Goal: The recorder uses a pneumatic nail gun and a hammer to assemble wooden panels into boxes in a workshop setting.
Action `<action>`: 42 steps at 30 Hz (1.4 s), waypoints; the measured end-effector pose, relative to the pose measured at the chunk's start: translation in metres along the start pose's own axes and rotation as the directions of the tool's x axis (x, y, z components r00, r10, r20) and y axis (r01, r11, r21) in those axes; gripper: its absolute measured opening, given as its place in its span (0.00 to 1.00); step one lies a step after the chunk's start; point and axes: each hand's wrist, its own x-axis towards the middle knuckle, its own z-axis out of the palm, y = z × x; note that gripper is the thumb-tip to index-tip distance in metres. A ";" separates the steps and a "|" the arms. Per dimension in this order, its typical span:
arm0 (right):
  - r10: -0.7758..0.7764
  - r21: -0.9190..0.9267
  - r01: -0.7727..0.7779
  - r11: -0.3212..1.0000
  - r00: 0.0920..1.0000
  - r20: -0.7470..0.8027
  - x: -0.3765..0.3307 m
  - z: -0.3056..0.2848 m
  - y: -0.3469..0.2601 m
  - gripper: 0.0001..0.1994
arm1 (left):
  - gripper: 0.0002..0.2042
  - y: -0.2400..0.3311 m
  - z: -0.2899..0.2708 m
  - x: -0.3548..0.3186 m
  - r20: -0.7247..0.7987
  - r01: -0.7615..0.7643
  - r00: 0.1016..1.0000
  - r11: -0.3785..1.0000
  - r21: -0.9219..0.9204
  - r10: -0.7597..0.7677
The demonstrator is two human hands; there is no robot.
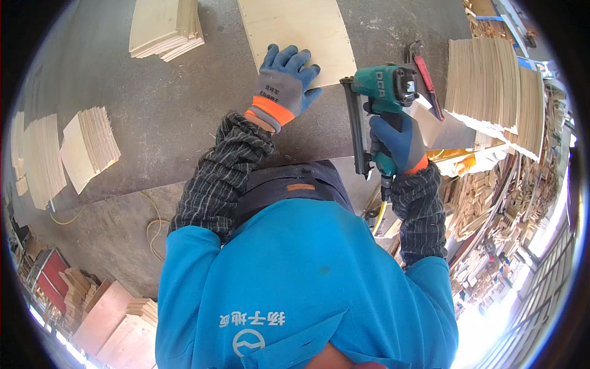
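Note:
My left hand [284, 83], in a grey and blue work glove with an orange cuff, lies with fingers spread on the near end of a pale plywood panel [307, 31]. The panel's far end runs out of view. In my gloved right hand [398, 138] is a teal pneumatic nail gun [384, 86], its handle wrapped by my fingers. The gun's nose is by the panel's near right corner; whether it touches the wood I cannot tell. A yellow air hose [380, 216] runs down from the handle's base.
Red-handled pincers [427, 83] lie right of the gun. Stacked thin boards [482, 83] stand at the right, with more stacks at far left [163, 27] and left [92, 144]. The dark worktable [184, 117] ends just before my waist. Wood offcuts [479, 197] are heaped at lower right.

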 end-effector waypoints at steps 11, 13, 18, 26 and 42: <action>0.031 -0.078 -0.030 0.997 1.000 0.004 0.007 0.012 0.009 0.21 | 0.21 0.000 -0.001 0.000 0.144 0.052 0.988 0.999 -0.007 -0.051; 0.028 -0.076 -0.029 0.997 1.000 -0.010 0.007 0.014 0.009 0.20 | 0.21 0.000 0.000 -0.001 0.148 0.052 0.988 0.999 -0.004 -0.051; -0.042 -0.073 0.042 0.996 0.999 -0.001 -0.002 0.018 -0.003 0.18 | 0.21 -0.001 0.002 -0.003 0.048 0.049 0.998 0.999 0.020 -0.050; -0.079 -0.056 0.076 0.996 0.996 -0.045 -0.021 0.033 -0.006 0.20 | 0.26 -0.023 -0.033 -0.032 0.004 0.057 0.998 0.984 -0.171 -0.057; -0.007 -0.075 0.007 0.997 1.000 0.007 -0.009 0.074 -0.001 0.19 | 0.25 -0.044 -0.033 -0.075 -0.038 0.180 0.979 0.931 -0.316 -0.202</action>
